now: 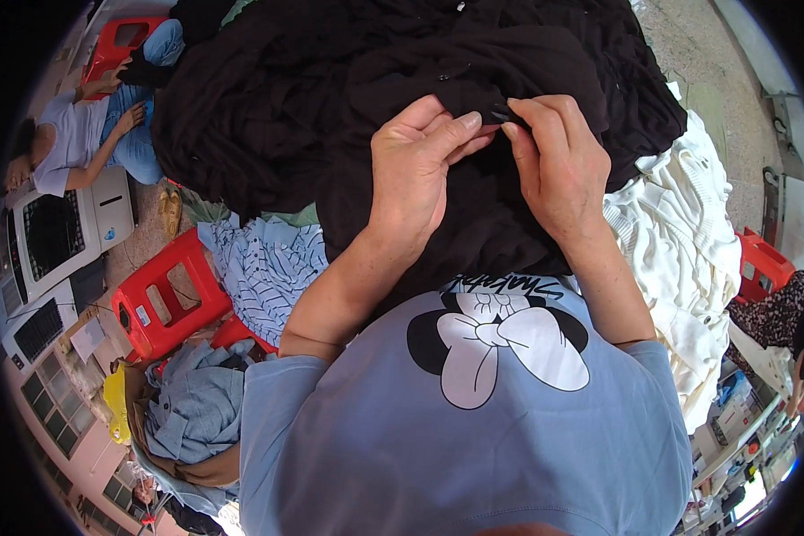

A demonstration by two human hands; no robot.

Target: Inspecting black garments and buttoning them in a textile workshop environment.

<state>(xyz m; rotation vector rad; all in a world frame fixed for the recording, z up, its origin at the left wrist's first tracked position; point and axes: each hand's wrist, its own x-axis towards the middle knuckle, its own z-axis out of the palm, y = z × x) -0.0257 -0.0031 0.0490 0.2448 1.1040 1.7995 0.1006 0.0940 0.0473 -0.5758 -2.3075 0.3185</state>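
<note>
A large heap of black cloth (pixel 268 116) spreads in front of me, with a black garment (pixel 473 58) on top showing small dark buttons. My left hand (pixel 415 165) is closed, thumb and fingers pinching a bit of this garment. Just to its right, my right hand (pixel 558 161) is closed on what look like thread snips (pixel 500 113). Their dark pointed tips show between thumb and forefinger, aimed at the left fingertips; the rest is hidden in the hand. The two hands are close together but apart.
White knitwear (pixel 674 241) is heaped at my right. To my left are a striped blue shirt (pixel 268 263), a red plastic stool (pixel 170 295) and a bag of blue clothes (pixel 192 406). Another person (pixel 89 143) sits at the far left; a red stool (pixel 759 268) stands far right.
</note>
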